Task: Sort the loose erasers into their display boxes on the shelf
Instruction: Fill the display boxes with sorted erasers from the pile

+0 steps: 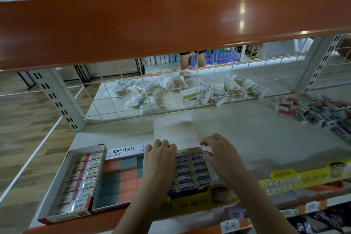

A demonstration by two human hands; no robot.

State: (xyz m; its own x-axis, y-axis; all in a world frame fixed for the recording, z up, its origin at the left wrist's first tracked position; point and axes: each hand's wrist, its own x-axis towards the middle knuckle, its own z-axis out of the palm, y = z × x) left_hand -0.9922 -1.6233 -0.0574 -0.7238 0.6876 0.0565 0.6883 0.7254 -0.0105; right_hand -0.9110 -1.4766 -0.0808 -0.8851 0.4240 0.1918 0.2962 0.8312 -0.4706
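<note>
Head view: left hand (pixel 160 155) and right hand (pixel 221 153), fingers curled, pinch blue-eraser display box (pixel 191 169) lid flap (pixel 174 133); loose erasers (pixel 319 114) piled far right on shelf. Risk: flap tears or box slides, spilling rows.

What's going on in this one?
A person is stocking erasers on a white shop shelf. Both hands, the left hand and right hand, are at the back edge of a display box of blue-and-white erasers, fingers curled at its raised white flap. To the left sit a box of red-and-white erasers and a box of orange-and-teal erasers. A pile of loose erasers still waits at the shelf's right end.
</note>
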